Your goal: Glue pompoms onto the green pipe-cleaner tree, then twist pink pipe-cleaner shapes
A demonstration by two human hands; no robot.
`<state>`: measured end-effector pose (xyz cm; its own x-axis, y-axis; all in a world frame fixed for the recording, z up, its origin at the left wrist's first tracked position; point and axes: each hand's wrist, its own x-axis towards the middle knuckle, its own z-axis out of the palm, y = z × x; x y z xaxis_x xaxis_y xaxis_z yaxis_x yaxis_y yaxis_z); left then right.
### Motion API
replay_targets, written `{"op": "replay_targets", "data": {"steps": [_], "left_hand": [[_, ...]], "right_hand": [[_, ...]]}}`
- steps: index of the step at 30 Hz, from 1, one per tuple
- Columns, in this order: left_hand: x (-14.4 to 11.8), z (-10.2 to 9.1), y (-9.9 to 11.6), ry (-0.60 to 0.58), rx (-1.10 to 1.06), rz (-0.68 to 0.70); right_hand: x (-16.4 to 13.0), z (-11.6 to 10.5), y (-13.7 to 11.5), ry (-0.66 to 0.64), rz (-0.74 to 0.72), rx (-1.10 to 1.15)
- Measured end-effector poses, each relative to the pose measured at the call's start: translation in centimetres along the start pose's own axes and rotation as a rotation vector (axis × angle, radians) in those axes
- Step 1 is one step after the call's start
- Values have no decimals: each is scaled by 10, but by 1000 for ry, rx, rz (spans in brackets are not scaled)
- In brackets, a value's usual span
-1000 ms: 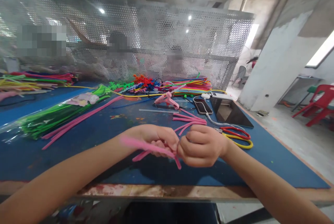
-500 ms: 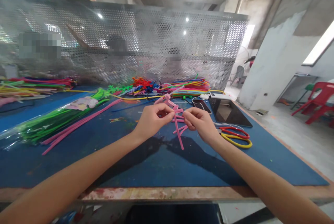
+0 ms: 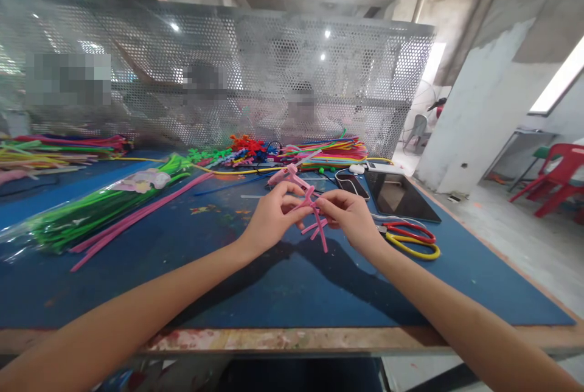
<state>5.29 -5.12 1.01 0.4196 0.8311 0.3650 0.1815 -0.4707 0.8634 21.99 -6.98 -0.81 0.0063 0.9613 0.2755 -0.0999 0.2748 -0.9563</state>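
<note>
A bundle of pink stems (image 3: 314, 217) is being held above the blue bench (image 3: 255, 282), near its middle, between both hands. The left hand (image 3: 272, 217) is being closed on the stems from the left, its fingertips pinched on them; the right hand (image 3: 351, 215) is being closed on them from the right in the same way, the two hands almost touching. One stem end is hanging down below the fingers, clear of the bench.

A few risks are being judged from this. The loose ends could be let slip from the pinch, since the grip is being made by fingertips only, and the bundle could spring apart. A wire tip could be pushed into a fingertip if the stems are being twisted hard. The pink glue gun (image 3: 287, 176) is lying just behind the hands, and its nozzle could be brushed. The pliers (image 3: 408, 240) with red and yellow handles, the phone (image 3: 353, 185) and the tablet (image 3: 401, 196) are lying to the right, apart from the hands, and could be knocked by a wide elbow move.

No brand, label or writing is being shown clearly enough to be read; the label on the bag of green stems (image 3: 104, 203) is blurred.
</note>
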Motion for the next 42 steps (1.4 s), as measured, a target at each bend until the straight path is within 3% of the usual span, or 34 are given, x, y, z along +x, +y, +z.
{"op": "replay_targets", "data": {"steps": [5, 9, 13, 17, 20, 22, 23, 27, 29, 34, 37, 42], "left_hand": [[1, 1, 1, -108, -33, -68], [-2, 1, 1, -195, 84, -34], [-2, 3, 3, -224, 62, 3], [-4, 9, 7, -311, -162, -4], [-8, 12, 9, -415, -324, -156], [-10, 11, 9, -439, -206, -218], [-9, 8, 8, -429, -64, -178], [0, -4, -3, -340, 747, 220], [7, -9, -14, -297, 925, 260], [19, -14, -42, -194, 971, 170], [23, -17, -54, -191, 952, 180], [23, -19, -58, -201, 883, 246]], "right_hand": [[0, 0, -4, 39, -105, -88], [-2, -1, -5, 43, -219, -195], [-4, 0, -5, 27, -289, -239], [-5, 2, -4, -21, -277, -170], [-7, 2, -7, -39, -248, -157], [-8, 0, -12, -28, -288, -259], [-9, -1, -15, -33, -329, -345], [0, -13, -16, -166, -418, -765], [11, -24, -8, -235, -387, -950], [35, -55, 21, -371, -447, -1089], [39, -61, 27, -407, -510, -1116], [35, -53, 18, -172, -650, -1070]]}}
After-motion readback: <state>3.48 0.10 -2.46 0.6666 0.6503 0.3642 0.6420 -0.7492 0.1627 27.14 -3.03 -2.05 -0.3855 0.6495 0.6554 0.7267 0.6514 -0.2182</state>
